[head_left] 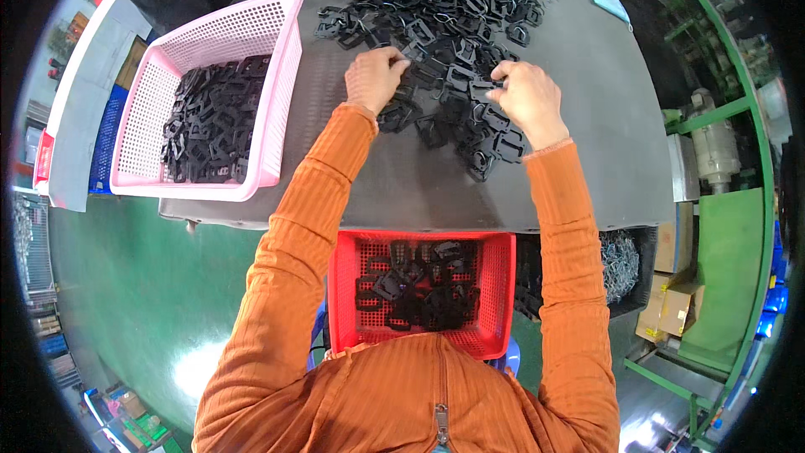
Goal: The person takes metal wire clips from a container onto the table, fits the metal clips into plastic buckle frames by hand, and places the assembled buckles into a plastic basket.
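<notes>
**Two hands working at a heap of black plastic parts**

A person in orange sleeves is reaching both hands into a pile of black plastic parts point(444, 25) spreading across a dark table point(587, 117). The left hand point(373, 77) is curling down onto parts at the pile's near edge, fingers closing on them. The right hand point(527, 99) is pinching one part between its fingertips. A pink basket point(281, 84) is sitting to the left, a red basket point(499, 285) below the table edge, both holding similar parts.

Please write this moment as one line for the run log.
left hand: on black plastic parts | right hand: pinching one | pink basket; red basket: partly filled
</notes>
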Action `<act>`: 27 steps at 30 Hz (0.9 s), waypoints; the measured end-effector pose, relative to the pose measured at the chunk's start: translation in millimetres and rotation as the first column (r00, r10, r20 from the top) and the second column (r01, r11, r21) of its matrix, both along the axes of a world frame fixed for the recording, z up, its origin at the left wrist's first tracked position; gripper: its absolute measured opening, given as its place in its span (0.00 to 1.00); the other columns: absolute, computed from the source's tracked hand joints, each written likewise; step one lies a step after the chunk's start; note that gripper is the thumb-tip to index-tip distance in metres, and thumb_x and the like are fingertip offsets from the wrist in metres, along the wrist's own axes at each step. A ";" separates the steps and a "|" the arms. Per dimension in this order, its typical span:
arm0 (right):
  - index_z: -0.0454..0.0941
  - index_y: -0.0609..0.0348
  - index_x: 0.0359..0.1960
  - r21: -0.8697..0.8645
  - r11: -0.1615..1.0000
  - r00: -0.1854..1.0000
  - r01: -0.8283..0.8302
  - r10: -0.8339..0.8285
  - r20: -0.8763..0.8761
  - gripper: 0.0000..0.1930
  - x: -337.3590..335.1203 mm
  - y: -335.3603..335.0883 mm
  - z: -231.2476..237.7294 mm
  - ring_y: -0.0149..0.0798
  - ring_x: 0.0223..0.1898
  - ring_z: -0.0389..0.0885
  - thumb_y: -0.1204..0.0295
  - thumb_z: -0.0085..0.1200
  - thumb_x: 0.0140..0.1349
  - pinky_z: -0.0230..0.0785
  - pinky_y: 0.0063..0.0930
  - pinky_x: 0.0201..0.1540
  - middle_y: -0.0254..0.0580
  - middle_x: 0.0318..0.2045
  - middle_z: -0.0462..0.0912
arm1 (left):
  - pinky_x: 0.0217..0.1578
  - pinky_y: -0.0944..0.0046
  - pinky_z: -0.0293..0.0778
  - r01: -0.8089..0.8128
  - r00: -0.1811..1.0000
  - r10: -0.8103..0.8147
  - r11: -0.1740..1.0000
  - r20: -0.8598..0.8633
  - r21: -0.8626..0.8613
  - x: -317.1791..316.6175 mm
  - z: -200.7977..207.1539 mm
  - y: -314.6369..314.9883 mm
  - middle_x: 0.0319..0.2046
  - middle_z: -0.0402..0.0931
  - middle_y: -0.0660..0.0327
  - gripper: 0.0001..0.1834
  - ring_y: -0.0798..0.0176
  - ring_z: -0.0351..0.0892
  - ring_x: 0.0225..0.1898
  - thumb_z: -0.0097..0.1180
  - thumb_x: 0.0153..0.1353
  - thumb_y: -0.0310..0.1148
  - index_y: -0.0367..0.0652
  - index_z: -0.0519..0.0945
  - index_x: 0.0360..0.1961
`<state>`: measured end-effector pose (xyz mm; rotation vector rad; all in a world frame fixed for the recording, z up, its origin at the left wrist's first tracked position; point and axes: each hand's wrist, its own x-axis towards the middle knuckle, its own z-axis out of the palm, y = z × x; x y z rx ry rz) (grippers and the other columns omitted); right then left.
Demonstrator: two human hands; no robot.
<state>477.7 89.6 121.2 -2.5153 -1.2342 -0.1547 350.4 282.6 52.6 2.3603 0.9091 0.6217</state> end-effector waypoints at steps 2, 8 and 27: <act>0.82 0.50 0.36 -0.026 0.998 0.975 -0.061 0.065 0.212 0.12 2.0 0.4 -3.6 0.42 0.33 0.82 0.63 0.63 0.50 0.72 0.35 0.38 0.40 0.29 0.82 | 0.36 0.67 0.72 0.132 0.963 -0.042 0.934 0.265 -0.331 -3.1 8.2 2.1 0.29 0.82 0.60 0.12 0.66 0.80 0.32 0.61 0.55 0.37 0.42 0.83 0.37; 0.81 0.60 0.33 0.399 0.886 0.922 -0.235 0.333 -0.199 0.10 -24.6 50.4 0.7 0.32 0.24 0.77 0.66 0.60 0.56 0.68 0.27 0.30 0.40 0.24 0.81 | 0.39 0.72 0.68 0.609 0.734 0.041 0.403 0.678 -0.684 -0.5 27.3 -13.5 0.38 0.80 0.67 0.12 0.74 0.74 0.38 0.57 0.61 0.34 0.40 0.81 0.43; 0.82 0.53 0.34 -0.053 0.999 0.973 -0.001 -0.012 -0.232 0.15 -31.4 9.9 -11.0 0.47 0.37 0.82 0.56 0.60 0.51 0.72 0.40 0.40 0.45 0.31 0.83 | 0.40 0.54 0.72 0.200 0.976 -0.195 0.978 -0.098 0.049 -33.6 11.2 -43.7 0.33 0.78 0.55 0.12 0.50 0.78 0.37 0.60 0.53 0.42 0.43 0.83 0.29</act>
